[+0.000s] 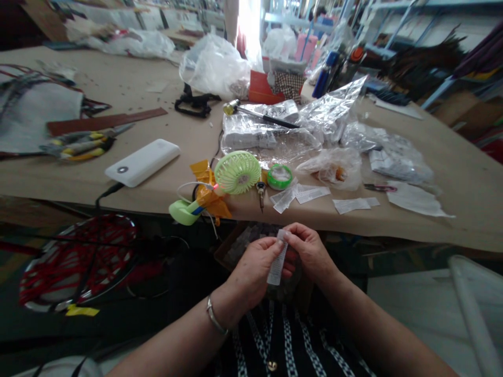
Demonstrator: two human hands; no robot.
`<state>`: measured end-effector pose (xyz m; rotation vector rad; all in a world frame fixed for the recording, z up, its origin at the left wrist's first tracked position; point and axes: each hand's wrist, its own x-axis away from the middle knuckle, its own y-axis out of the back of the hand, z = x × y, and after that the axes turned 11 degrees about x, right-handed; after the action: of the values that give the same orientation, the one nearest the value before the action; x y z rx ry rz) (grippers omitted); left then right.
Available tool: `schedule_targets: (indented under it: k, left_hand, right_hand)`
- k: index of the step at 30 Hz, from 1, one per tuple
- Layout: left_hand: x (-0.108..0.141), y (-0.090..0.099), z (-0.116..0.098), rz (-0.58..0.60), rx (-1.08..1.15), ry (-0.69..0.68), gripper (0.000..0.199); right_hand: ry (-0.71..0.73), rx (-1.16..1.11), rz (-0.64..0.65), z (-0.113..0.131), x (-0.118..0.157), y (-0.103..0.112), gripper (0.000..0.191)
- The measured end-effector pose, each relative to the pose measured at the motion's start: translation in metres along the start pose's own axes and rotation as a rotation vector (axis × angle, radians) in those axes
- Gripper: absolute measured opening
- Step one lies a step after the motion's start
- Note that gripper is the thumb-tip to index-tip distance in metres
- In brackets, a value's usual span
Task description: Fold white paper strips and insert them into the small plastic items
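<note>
Over my lap, in front of the table edge, my left hand (253, 269) and my right hand (308, 248) meet at a narrow white printed label strip (277, 266). Thumb and fingers of both hands pinch its upper end, while the lower end hangs down by the left palm. Below the hands sits a box (226, 251) holding many pale pieces, partly hidden. Nearest on the table are loose white label strips (312, 193), another short stack of strips (354, 204), a green round container (279, 177) with white contents and a small pointed tool (261, 195).
A green fan (238, 173) is taped to the table edge and cabled near a white power bank (143, 162). Behind lie a hammer (267, 116), clear plastic packaging (334, 112) and bags. Pliers (82, 144) lie left; small scissors (379, 187) lie right. A red-wrapped round frame (78, 262) stands lower left.
</note>
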<state>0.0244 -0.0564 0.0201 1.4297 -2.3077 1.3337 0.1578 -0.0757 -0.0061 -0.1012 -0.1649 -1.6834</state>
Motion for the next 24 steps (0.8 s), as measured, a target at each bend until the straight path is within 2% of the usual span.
schedule_targets:
  k: [5,8,13,15,20,24]
  left_hand:
    - [0.003,0.012,-0.003,0.131,-0.014,0.155,0.022]
    - [0.005,0.019,-0.005,0.167,0.01,0.195,0.022]
    - [0.014,0.02,-0.008,0.301,0.022,0.247,0.024]
    - [0.017,0.018,-0.007,0.341,0.015,0.26,0.025]
    - [0.019,0.017,-0.002,0.344,0.007,0.257,0.022]
    - [0.018,0.019,0.0,0.31,0.002,0.252,0.023]
  right_hand:
    - [0.008,0.044,0.029,0.001,0.005,-0.004,0.019]
    - [-0.016,-0.037,0.103,0.0,0.007,-0.003,0.018]
    - [-0.044,-0.205,0.47,0.002,0.007,0.003,0.047]
    - [-0.024,-0.217,0.57,0.003,0.006,0.005,0.048]
    - [-0.057,-0.299,0.617,-0.002,0.004,0.003,0.031]
    - [-0.045,-0.231,0.576,-0.006,0.004,0.001,0.036]
